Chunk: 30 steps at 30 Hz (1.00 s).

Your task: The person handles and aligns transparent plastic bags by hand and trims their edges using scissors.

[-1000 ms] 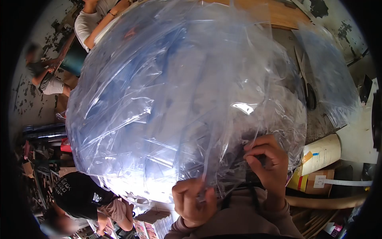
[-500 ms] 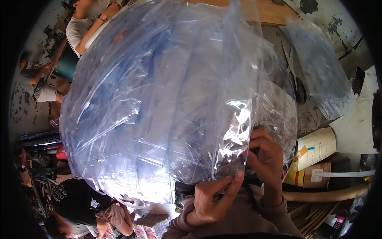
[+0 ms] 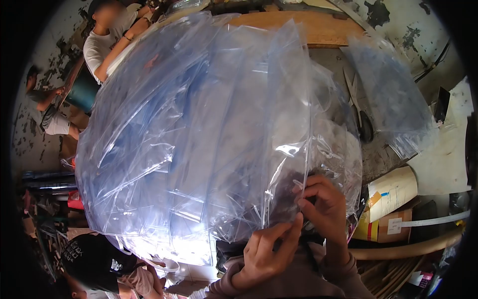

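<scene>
A large pile of clear plastic sheets [image 3: 204,124] covers most of the table in front of me. On its near right side lies a long clear plastic strip [image 3: 286,159] with a shiny, creased lower end. My left hand [image 3: 269,251] is closed, thumb and fingertips pinching the strip's lower corner. Just above and to the right, my right hand [image 3: 323,204] pinches the same strip's right edge, its fingers curled. The two hands' fingertips are close together. Exactly how the plastic lies between the fingertips is hard to make out.
Scissors [image 3: 356,104] with dark handles lie right of the pile, beside another stack of clear plastic [image 3: 393,89]. A cardboard box [image 3: 393,224] and a rolled paper [image 3: 393,189] are at the right. One person [image 3: 112,40] sits at the upper left, another [image 3: 99,259] at the lower left.
My right hand has shifted slightly down and left along the strip's edge, and its fingers have lifted a little. The bright glare on the strip has shrunk. The whole view has tilted slightly.
</scene>
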### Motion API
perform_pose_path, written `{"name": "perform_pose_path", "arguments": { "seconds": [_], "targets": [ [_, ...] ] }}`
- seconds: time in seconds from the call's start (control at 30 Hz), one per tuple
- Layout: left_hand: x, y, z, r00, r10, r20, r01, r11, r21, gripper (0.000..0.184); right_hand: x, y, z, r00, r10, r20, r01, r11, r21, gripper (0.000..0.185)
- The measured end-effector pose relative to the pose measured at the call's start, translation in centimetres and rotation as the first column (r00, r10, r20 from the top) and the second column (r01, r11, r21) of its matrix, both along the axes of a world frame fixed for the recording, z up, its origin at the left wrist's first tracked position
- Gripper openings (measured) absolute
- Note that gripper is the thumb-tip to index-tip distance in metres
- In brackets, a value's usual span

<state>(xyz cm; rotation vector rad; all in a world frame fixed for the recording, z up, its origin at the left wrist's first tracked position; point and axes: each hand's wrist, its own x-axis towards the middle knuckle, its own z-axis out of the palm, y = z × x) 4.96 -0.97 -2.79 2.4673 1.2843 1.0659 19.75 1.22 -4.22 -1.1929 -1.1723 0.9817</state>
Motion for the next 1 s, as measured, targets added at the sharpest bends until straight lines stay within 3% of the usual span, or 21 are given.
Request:
{"name": "perform_pose_path", "arguments": {
  "seconds": [0.27,0.33,1.0],
  "targets": [
    [0.04,0.27,-0.26,1.0,-0.015,0.018,0.015,1.0,-0.017,0.037,0.14,0.05,-0.07,0.996,0.002,0.09,-0.006,0.999,0.041,0.009],
    [0.06,0.4,-0.19,1.0,-0.016,0.007,0.016,1.0,0.006,0.039,-0.03,0.05,-0.26,0.999,-0.019,0.029,0.018,0.999,0.047,0.009],
    [-0.51,0.27,-0.72,0.995,-0.088,0.039,0.089,0.996,-0.032,0.04,-0.07,-0.12,-0.49,1.0,-0.016,0.026,0.015,0.999,0.032,0.009]
  ]
}}
